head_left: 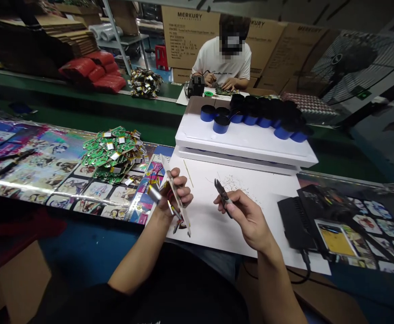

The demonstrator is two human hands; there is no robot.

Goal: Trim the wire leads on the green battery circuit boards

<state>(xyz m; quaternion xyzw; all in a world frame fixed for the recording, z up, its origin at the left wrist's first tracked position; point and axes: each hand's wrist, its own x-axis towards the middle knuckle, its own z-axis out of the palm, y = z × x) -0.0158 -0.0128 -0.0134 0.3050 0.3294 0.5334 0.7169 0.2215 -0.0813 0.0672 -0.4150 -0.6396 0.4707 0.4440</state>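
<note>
My left hand (180, 189) is closed round a thin circuit board panel (177, 198), tilted on edge, with silver battery packs (154, 193) and wires hanging from its left side. In my right hand (247, 213) is a pair of small wire cutters (221, 191), jaws pointing up and away from me. The cutters and the panel are apart. Beneath both hands lies a white work sheet (210, 229) with tiny clippings (239, 184) scattered on it. A thin yellowish strip (188, 173) lies beyond my left hand.
A pile of green circuit boards (112, 153) stands to the left. Ahead, white foam slabs (244, 150) carry several blue-sided round parts (220, 125). A black box with a cable (296, 222) sits right. Across the bench a person (222, 63) handles boards.
</note>
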